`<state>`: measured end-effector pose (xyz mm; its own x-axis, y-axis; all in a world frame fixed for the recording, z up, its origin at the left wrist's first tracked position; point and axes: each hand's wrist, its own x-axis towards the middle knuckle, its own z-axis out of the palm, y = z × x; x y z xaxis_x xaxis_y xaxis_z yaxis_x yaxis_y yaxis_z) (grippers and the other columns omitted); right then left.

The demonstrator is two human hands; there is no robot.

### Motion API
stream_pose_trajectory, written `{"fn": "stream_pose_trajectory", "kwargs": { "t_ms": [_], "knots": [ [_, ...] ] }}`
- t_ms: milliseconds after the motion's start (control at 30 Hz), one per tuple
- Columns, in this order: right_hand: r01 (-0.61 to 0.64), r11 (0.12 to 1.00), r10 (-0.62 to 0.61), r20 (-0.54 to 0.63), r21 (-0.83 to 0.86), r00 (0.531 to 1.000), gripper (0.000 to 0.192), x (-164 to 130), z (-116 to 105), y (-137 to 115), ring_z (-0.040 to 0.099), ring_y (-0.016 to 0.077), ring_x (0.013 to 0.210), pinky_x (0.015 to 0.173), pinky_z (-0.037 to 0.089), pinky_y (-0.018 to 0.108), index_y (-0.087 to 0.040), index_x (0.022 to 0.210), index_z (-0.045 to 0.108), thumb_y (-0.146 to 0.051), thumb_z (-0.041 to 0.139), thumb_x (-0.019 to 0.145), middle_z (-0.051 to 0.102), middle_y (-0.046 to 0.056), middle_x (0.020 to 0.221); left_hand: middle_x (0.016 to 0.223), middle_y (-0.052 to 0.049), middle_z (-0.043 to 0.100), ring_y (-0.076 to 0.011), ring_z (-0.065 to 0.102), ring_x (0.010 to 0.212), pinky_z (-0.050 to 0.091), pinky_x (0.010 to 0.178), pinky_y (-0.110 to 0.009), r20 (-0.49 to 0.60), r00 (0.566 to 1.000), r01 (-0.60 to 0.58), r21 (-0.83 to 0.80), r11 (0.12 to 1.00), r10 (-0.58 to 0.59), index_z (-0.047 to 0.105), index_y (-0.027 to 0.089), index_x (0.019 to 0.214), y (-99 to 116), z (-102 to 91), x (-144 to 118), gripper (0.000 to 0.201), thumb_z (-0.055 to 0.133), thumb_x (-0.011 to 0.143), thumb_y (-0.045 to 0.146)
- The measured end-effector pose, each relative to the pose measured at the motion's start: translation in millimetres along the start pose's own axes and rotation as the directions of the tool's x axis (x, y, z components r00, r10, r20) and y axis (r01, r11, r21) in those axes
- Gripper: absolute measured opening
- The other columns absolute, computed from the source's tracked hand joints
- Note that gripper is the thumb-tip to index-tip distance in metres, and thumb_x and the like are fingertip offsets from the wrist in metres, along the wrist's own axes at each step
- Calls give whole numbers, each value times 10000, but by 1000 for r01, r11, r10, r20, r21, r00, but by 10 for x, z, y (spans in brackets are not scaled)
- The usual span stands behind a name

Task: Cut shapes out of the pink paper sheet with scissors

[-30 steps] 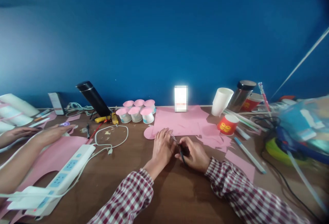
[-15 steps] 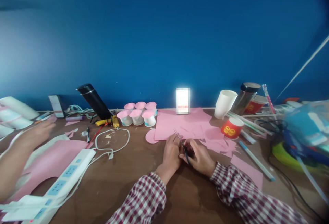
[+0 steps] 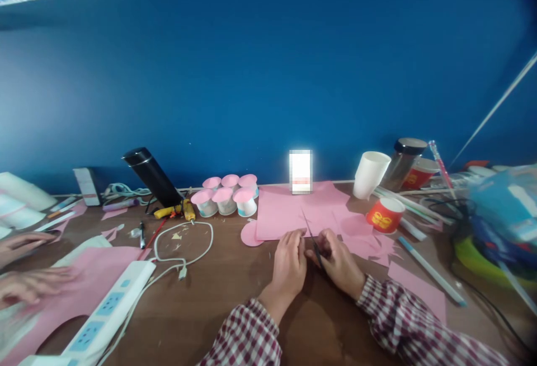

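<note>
In the middle of the head view, my right hand (image 3: 339,259) is closed around the dark handles of a pair of scissors (image 3: 311,234), whose thin blades point away from me over pink paper. My left hand (image 3: 289,261) lies just left of the scissors with its fingers bent together; whatever it may hold is hidden behind them. Beyond both hands is a large pink sheet (image 3: 285,209). A pink paper disc (image 3: 251,234) lies at the sheet's left edge. Jagged pink offcuts (image 3: 361,234) lie to the right of the sheet.
Several cups with pink tops (image 3: 224,201) stand left of the sheet. At right are white cups (image 3: 371,174), a red cup (image 3: 385,215) and a marker (image 3: 432,271). A power strip (image 3: 109,307) and a white cable (image 3: 210,243) lie left, near a co-worker's hands (image 3: 29,287) on pink paper.
My hands have drawn slightly apart, with the scissors still in my right hand. At the far left, the co-worker's hands have come down onto the pink paper. The view has shifted slightly.
</note>
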<state>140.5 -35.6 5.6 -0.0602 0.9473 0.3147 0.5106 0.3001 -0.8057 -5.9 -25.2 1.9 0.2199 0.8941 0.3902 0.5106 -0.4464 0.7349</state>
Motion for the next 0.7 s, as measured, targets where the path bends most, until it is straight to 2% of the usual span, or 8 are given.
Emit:
{"fn": "stream_pose_trajectory", "kwargs": {
  "t_ms": [100,167,300,500,600,700],
  "knots": [
    [22,992,-27,-38,-127,999,225,18,7,25,455,150,508,475,369,246,-240,685,370,-271,577,770,474,-39,568,1062,-120,634,-204,573,1012,427,925,-357,-40,999,11,-97,995,-15,575,185,1098,52,-6,11,316,313,922,203],
    [40,985,-44,-17,-170,999,189,14,17,43,467,151,506,485,371,244,-236,666,382,-232,535,776,491,-32,562,1029,-112,642,-209,583,978,438,900,-359,-31,999,8,-127,992,-12,584,187,1068,89,-11,13,277,357,919,244],
    [109,956,-113,0,-274,994,70,-20,24,51,550,169,558,533,398,248,-214,732,470,-196,490,796,599,16,643,889,-86,656,-222,598,863,457,808,-354,-25,999,36,-95,995,-39,613,182,916,114,5,2,170,512,850,302],
    [177,874,-173,49,-452,984,37,-34,9,21,575,174,565,526,383,245,-202,777,499,-183,497,808,630,29,657,773,-58,657,-185,598,722,433,682,-287,-4,992,127,-153,980,-129,601,180,790,60,40,9,156,494,850,277],
    [196,867,-158,119,-458,980,68,-2,-22,-23,612,193,646,577,434,263,-194,843,519,-157,529,786,657,41,736,734,-45,645,-168,587,673,412,637,-269,10,982,187,-216,958,-190,586,175,769,43,31,24,181,478,860,289],
    [240,906,-177,203,-348,963,170,27,-63,-71,647,216,778,671,499,303,-190,960,539,-171,572,795,683,59,864,691,-31,613,-154,562,642,396,610,-259,-18,968,239,-258,936,-252,563,173,745,12,12,51,208,456,869,301]
  ]
}}
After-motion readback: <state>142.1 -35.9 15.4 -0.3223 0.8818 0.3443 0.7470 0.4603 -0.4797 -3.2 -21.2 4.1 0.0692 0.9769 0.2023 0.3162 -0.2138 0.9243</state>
